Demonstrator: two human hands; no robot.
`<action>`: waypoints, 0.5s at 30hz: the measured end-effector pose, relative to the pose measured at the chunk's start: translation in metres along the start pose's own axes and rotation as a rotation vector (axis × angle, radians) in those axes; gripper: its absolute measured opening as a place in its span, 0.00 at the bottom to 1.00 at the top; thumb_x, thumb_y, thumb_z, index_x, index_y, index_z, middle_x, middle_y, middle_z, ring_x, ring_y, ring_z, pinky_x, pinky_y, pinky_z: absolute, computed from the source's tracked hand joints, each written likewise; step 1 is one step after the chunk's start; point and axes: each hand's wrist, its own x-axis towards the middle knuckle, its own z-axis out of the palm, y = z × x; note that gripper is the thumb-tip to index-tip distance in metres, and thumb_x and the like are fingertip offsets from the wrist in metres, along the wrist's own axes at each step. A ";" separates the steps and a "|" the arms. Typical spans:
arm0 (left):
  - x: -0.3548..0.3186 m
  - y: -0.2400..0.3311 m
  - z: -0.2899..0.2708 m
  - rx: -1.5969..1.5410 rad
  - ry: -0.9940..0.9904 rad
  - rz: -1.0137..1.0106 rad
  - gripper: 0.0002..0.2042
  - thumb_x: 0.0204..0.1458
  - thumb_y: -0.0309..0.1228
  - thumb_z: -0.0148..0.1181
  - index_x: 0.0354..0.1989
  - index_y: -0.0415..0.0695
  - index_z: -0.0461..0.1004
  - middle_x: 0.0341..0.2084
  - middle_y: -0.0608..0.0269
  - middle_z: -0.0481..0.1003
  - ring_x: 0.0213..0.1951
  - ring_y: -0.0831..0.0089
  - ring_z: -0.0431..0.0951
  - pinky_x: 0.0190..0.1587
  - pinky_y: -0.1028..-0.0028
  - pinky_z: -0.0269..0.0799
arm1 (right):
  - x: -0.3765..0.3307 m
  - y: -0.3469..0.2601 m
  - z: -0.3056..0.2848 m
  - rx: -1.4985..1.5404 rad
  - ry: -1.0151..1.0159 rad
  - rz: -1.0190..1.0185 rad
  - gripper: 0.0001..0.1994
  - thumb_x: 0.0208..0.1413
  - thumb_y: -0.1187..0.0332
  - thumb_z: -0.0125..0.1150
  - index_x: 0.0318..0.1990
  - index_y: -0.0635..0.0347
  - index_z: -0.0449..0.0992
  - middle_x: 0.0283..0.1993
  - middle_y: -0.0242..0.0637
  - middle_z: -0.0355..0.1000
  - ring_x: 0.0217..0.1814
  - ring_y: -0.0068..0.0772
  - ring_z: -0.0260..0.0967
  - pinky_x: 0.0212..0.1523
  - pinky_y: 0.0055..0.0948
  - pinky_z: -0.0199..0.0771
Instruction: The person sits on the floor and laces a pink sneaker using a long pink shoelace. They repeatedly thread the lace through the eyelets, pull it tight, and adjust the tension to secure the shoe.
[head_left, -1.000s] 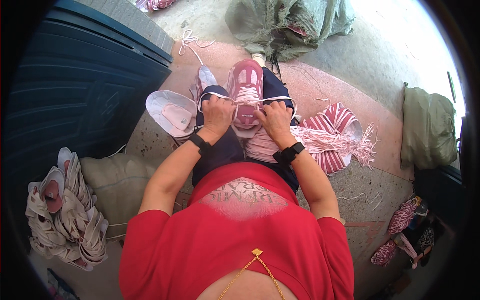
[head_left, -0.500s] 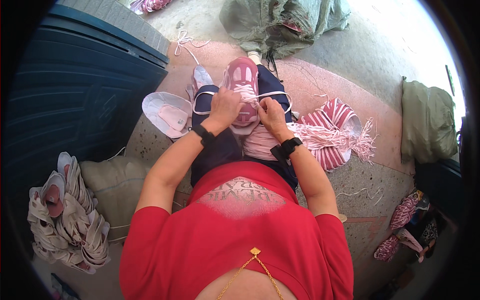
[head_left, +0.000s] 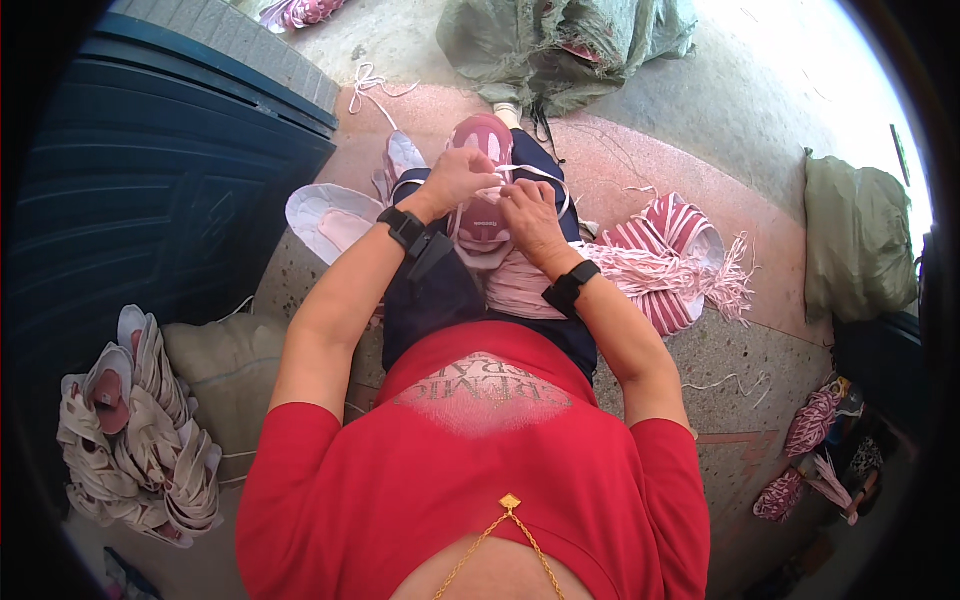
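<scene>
A pink sneaker (head_left: 481, 140) rests on my lap, toe pointing away from me. My left hand (head_left: 455, 180) pinches a pale pink lace (head_left: 545, 176) at the shoe's left side. My right hand (head_left: 528, 215) grips the same lace over the shoe's tongue, and a loop of it arcs to the right. Both wrists wear black bands. A bundle of pink laces (head_left: 640, 265) lies across my right thigh, beside a pink striped cloth (head_left: 672, 240).
A white and pink sneaker (head_left: 325, 215) lies sole-side up left of my knee. Several tied pale shoes (head_left: 130, 420) are heaped at lower left against a tan sack (head_left: 225, 370). Green sacks (head_left: 560, 40) sit ahead, another sack (head_left: 855, 240) at right. A dark blue door (head_left: 150, 170) stands at left.
My hands have shifted from the shoe's mouth up along its lacing, drawing the lace out into a loop on the right. The shoe has stayed on my lap.
</scene>
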 end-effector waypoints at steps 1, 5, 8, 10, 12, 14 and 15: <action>0.006 0.001 0.002 -0.031 -0.015 0.004 0.06 0.43 0.25 0.65 0.28 0.39 0.73 0.20 0.68 0.72 0.25 0.81 0.72 0.28 0.80 0.68 | 0.012 -0.003 -0.018 0.100 0.091 0.023 0.09 0.49 0.73 0.53 0.39 0.56 0.72 0.39 0.35 0.70 0.46 0.36 0.66 0.50 0.38 0.61; 0.018 -0.001 0.017 0.030 -0.169 -0.013 0.09 0.41 0.28 0.66 0.28 0.39 0.74 0.20 0.65 0.73 0.26 0.80 0.73 0.30 0.79 0.69 | 0.049 -0.001 -0.125 0.721 0.516 0.263 0.04 0.57 0.76 0.52 0.39 0.63 0.69 0.30 0.39 0.72 0.32 0.34 0.72 0.38 0.36 0.73; 0.018 -0.003 0.021 0.371 -0.233 0.151 0.11 0.41 0.31 0.65 0.31 0.38 0.74 0.24 0.57 0.76 0.27 0.71 0.76 0.32 0.74 0.71 | 0.057 0.010 -0.183 0.944 0.746 0.351 0.07 0.62 0.71 0.50 0.43 0.65 0.67 0.29 0.36 0.71 0.30 0.26 0.71 0.36 0.32 0.77; 0.013 -0.006 0.013 0.615 -0.125 0.229 0.09 0.43 0.29 0.58 0.33 0.40 0.75 0.30 0.51 0.76 0.33 0.56 0.76 0.39 0.64 0.70 | 0.057 0.018 -0.181 1.089 0.705 0.435 0.08 0.62 0.70 0.50 0.43 0.64 0.67 0.27 0.34 0.70 0.26 0.22 0.68 0.30 0.25 0.74; 0.003 -0.010 -0.003 0.821 0.015 0.226 0.08 0.45 0.27 0.55 0.34 0.41 0.76 0.33 0.52 0.76 0.36 0.52 0.74 0.42 0.62 0.69 | 0.051 0.022 -0.159 1.227 0.633 0.584 0.08 0.62 0.68 0.50 0.43 0.63 0.67 0.26 0.31 0.68 0.22 0.18 0.63 0.23 0.19 0.68; -0.012 -0.017 -0.020 0.841 -0.007 0.229 0.10 0.46 0.25 0.52 0.38 0.44 0.75 0.36 0.54 0.76 0.40 0.51 0.72 0.47 0.60 0.66 | 0.042 0.028 -0.137 1.345 0.543 0.691 0.08 0.63 0.66 0.50 0.42 0.62 0.68 0.24 0.29 0.66 0.18 0.13 0.57 0.17 0.14 0.59; -0.018 -0.021 -0.026 0.820 -0.034 0.219 0.11 0.46 0.25 0.52 0.39 0.44 0.74 0.36 0.55 0.76 0.40 0.51 0.72 0.47 0.60 0.66 | 0.040 0.026 -0.123 1.344 0.447 0.804 0.08 0.63 0.65 0.49 0.43 0.60 0.68 0.24 0.27 0.65 0.17 0.12 0.53 0.15 0.13 0.51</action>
